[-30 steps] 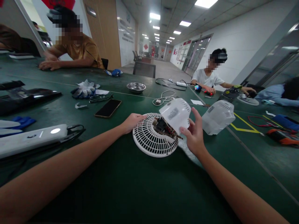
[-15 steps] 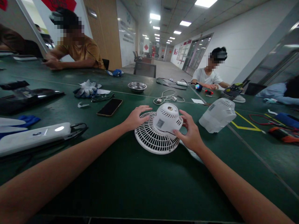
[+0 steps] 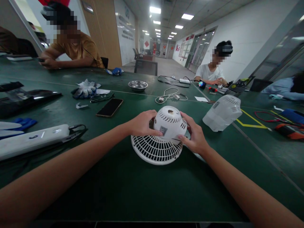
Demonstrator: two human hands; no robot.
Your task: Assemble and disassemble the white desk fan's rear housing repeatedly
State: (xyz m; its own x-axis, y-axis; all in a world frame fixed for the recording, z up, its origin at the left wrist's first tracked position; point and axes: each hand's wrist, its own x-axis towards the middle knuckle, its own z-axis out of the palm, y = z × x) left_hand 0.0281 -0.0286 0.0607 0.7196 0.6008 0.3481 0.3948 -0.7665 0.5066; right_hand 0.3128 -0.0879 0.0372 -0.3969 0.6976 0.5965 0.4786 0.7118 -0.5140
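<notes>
In front of me is a white fan head, its round slotted motor housing (image 3: 171,118) facing up and its ribbed fan grille (image 3: 155,151) beneath. My left hand (image 3: 146,124) grips the housing's left side, thumb across the front by a grey printed label. On the opposite side my right hand (image 3: 193,134) is closed round the housing, thumb at its lower edge. An opening shows in the top of the housing. The fingertips of both hands are partly hidden behind it. Some pale thing under my right hand is mostly covered.
A white plastic housing (image 3: 223,113) stands to the right. Beyond the fan lie a coiled white cable (image 3: 169,96) and a metal bowl (image 3: 138,85). On the left are a phone (image 3: 109,107), gloves (image 3: 86,88) and a long white device (image 3: 35,141). Two people sit across the table.
My left hand has come in from beside the fan and closed on the motor housing. The grille's near edge has tilted or shifted slightly toward me. My right hand keeps its hold.
</notes>
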